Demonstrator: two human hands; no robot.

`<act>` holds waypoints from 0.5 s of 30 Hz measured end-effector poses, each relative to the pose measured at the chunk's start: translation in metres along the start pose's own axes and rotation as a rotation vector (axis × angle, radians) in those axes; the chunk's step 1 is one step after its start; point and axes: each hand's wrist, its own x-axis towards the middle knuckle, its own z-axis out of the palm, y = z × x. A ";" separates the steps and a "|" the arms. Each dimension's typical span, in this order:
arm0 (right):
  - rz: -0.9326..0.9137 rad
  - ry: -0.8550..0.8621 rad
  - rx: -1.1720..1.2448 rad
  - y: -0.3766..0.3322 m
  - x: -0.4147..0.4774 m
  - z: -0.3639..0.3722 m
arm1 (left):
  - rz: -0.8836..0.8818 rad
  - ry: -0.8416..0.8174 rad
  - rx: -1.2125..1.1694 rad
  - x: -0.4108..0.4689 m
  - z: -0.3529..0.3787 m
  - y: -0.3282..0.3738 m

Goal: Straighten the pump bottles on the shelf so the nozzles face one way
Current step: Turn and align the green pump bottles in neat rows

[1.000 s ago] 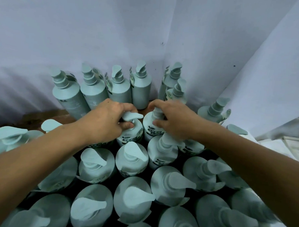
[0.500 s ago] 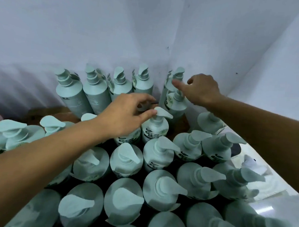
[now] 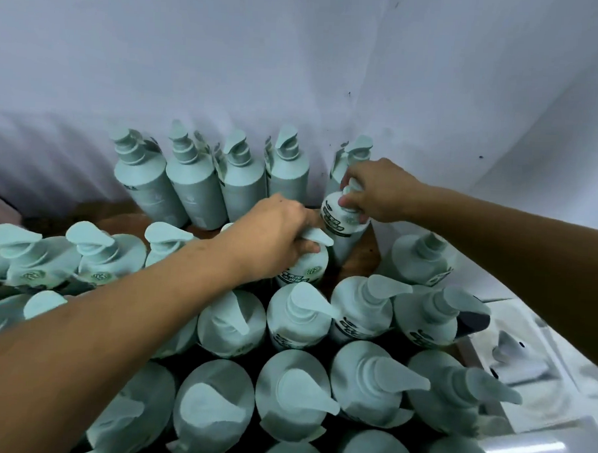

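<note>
Pale green pump bottles (image 3: 297, 318) stand packed shoulder to shoulder over the front of the wooden shelf (image 3: 363, 260), most nozzles pointing right. A back row (image 3: 196, 187) leans on the white wall (image 3: 297, 72). Bare wood shows only in a strip between that row and the front block, and in a small gap near the corner. At the right edge the outer bottles stand just beside a white ledge (image 3: 540, 401).

The left hand (image 3: 273, 235) grips the pump head of a middle bottle (image 3: 306, 269), whose nozzle pokes out to the right. The right hand (image 3: 383, 192) curls round the pump of the corner bottle (image 3: 342, 224), close to the wall.

Half a second ago the right hand reached toward the corner with a finger out, holding nothing; now it grasps that pump. The left hand keeps its hold
</note>
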 end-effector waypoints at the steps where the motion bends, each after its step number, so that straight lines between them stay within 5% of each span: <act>1: -0.034 -0.044 0.054 0.002 -0.002 -0.004 | -0.005 0.002 -0.003 0.000 0.000 0.001; 15: -0.179 -0.199 0.010 0.004 -0.040 -0.002 | -0.018 0.039 0.024 -0.001 0.001 0.005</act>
